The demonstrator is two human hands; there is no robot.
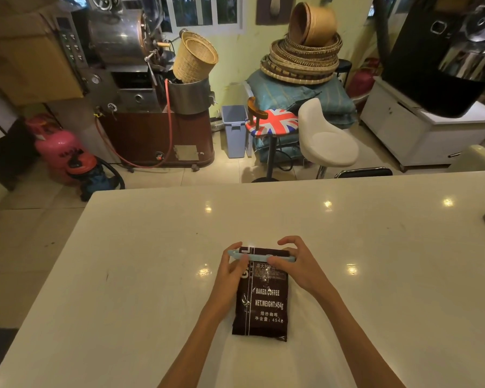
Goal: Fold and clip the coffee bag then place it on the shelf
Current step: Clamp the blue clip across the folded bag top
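A dark brown foil coffee bag [259, 298], top apparently folded, is lain flat near the glossy white tabletop [151, 261]'s near edge as a pale blue plastic clip [259, 257] is gripped by both hands, left hand [231, 271] and right hand [297, 264]; shelving remains undone.

Dark coffee bag [261, 303] flat, blue clip [259, 257] across top

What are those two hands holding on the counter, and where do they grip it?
A light blue clip laid across the top of the coffee bag. The left hand pinches its left end, the right hand its right end.
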